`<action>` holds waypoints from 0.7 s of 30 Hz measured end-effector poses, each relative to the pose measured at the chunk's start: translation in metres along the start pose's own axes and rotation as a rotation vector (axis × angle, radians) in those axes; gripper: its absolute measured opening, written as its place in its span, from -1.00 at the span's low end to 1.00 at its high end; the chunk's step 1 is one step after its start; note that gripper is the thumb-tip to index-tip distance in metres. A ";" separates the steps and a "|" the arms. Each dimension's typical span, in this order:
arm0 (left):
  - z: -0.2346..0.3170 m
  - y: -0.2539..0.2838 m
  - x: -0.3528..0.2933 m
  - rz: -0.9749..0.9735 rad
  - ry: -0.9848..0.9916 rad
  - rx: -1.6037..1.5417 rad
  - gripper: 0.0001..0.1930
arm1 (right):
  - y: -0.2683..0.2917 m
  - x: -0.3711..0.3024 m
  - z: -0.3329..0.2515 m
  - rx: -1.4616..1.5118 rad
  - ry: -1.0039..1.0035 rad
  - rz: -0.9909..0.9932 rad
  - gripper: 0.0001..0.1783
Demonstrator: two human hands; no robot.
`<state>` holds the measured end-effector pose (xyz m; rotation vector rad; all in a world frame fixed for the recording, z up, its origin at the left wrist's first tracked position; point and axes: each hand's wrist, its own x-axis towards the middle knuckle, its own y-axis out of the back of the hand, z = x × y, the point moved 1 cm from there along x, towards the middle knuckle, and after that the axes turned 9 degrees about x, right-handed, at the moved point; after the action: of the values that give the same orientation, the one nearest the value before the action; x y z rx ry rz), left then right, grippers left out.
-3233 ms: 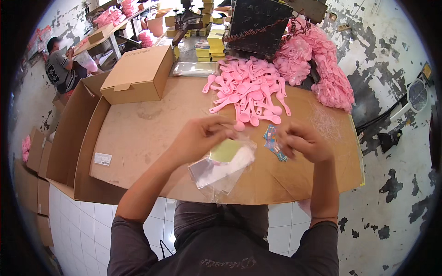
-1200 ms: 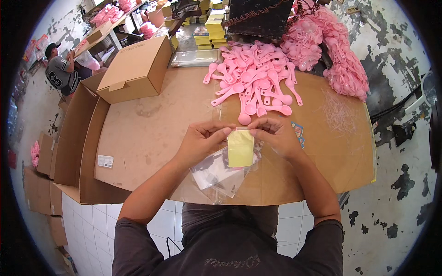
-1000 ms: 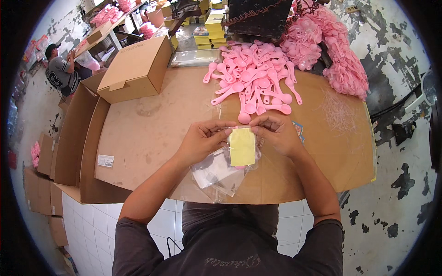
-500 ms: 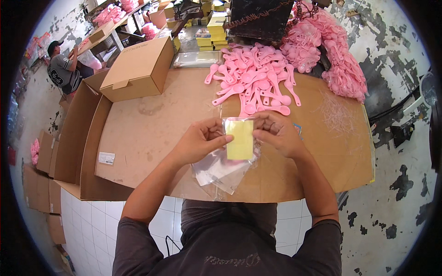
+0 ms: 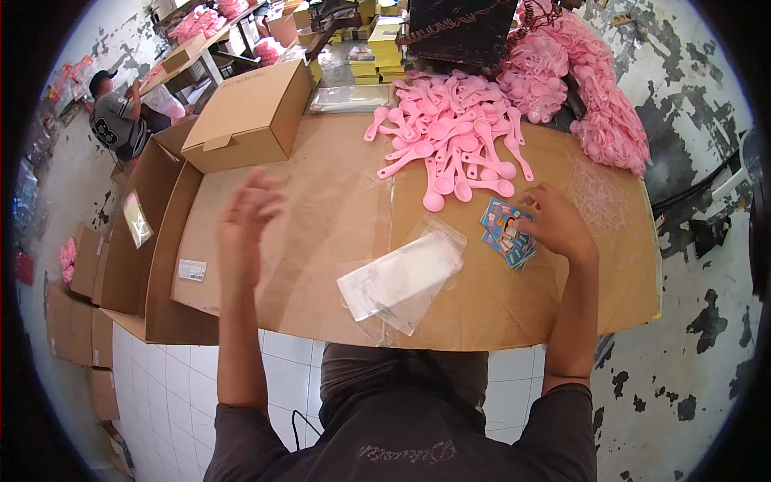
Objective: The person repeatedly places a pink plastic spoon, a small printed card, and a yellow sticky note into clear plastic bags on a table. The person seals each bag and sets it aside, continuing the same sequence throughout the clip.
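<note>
My left hand (image 5: 250, 221) is raised over the left part of the cardboard, blurred, its fingers apart and nothing in them. Over the open carton (image 5: 152, 297) at the left is a clear packet with a yellow card (image 5: 137, 219); whether it is in the air or against the carton's wall I cannot tell. My right hand (image 5: 560, 222) reaches to a small stack of blue printed cards (image 5: 506, 234), thumb at their edge and fingers spread. In front of me lies a stack of clear plastic bags (image 5: 401, 275), white in the middle.
A heap of pink plastic spoons (image 5: 458, 132) lies at the far middle. Bagged pink spoons (image 5: 602, 104) are piled at the back right, behind loose clear strands (image 5: 598, 197). A closed cardboard box (image 5: 245, 116) stands far left. Beyond it a person (image 5: 120, 120) sits.
Both hands have parted. The left has let go of the yellow-card packet, which is now over the left carton. The right has moved right to the blue cards, uncovering the bags.
</note>
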<state>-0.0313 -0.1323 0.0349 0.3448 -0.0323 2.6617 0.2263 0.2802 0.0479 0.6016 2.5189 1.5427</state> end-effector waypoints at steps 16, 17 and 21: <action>-0.028 -0.144 -0.006 -0.628 0.117 0.390 -0.80 | -0.005 0.010 -0.020 0.704 0.026 -0.009 -0.76; -0.031 -0.142 -0.007 -0.609 0.165 0.152 -0.80 | -0.010 0.011 -0.025 0.706 0.024 -0.010 -0.76; -0.029 -0.144 -0.006 -0.672 0.253 -0.047 -0.77 | -0.035 0.013 -0.033 0.877 0.170 -0.035 -0.72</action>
<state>0.0302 -0.0035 0.0010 -0.0095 0.0861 2.0126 0.1948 0.2441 0.0339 0.5008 3.2524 0.4076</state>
